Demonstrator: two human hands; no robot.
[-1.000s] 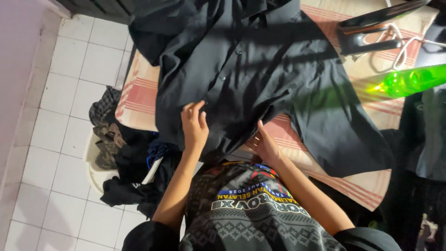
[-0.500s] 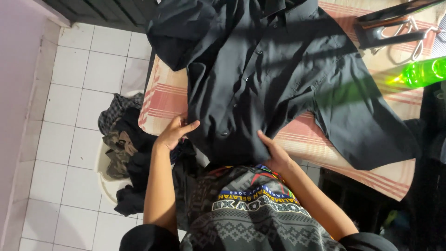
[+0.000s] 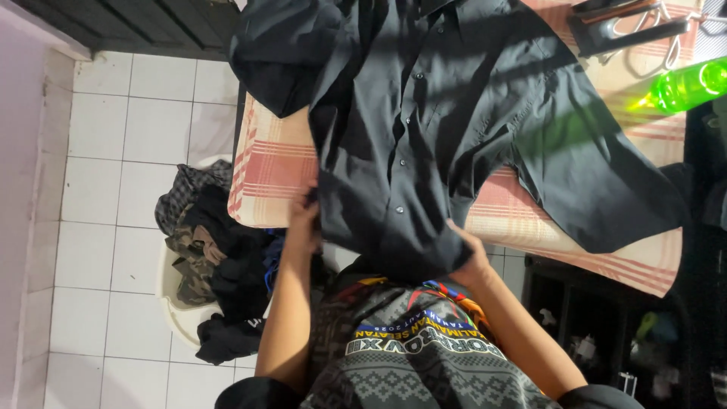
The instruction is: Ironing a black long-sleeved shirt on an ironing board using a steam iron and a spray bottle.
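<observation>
Head view: black button-up shirt (image 3: 424, 129) spread front-up over bench (image 3: 265, 170) covered in red-striped cloth, hem hanging over near edge. Left hand (image 3: 305, 221) closed on hem at bench edge, fingers tucked under fabric. Right hand (image 3: 471, 256) gripping hem's other corner, mostly hidden by cloth. Green plastic bottle (image 3: 687, 85) on bench at far right. White basket (image 3: 176, 299) of dark clothes on tiled floor at left.

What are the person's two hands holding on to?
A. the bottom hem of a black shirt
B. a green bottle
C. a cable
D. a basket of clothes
A: the left hand and right hand both grip the lower edge of the black shirt spread over the striped board.
</observation>
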